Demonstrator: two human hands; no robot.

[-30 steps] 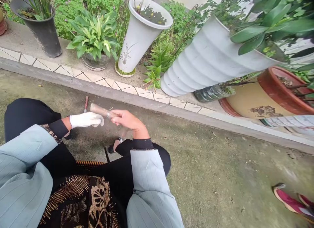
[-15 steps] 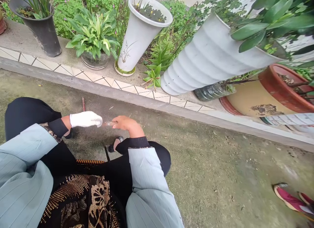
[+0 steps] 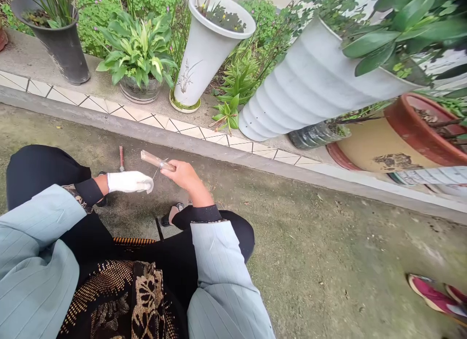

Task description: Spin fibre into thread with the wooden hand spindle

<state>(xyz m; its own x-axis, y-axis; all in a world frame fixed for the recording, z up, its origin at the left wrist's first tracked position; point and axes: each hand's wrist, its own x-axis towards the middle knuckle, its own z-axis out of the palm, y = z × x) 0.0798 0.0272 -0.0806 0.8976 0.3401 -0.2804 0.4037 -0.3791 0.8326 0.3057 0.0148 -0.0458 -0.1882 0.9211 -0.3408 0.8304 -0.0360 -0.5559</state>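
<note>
Right hand [image 3: 184, 176]: I have that grip clamped round the right end of a brown stick [image 3: 151, 159], held up above the ground [image 3: 310, 241], pale end pointing left. Something thin, wire-like [image 3: 161, 164], looks wound on the stick by the fingertips; a fine strand [image 3: 155, 173] slants down toward my left hand [image 3: 130, 182]. That one wears a white glove, fingers curled, just beside the stick; can't tell from here whether that grip holds anything. Red-handled tool [image 3: 121, 155] lies just beyond the glove, lower end partly hidden. Ahead, white pot [image 3: 207, 49] and dark pot [image 3: 69, 52] on a tiled ledge [image 3: 146, 117]. Maroon shoes [image 3: 430, 294], far right.
</note>
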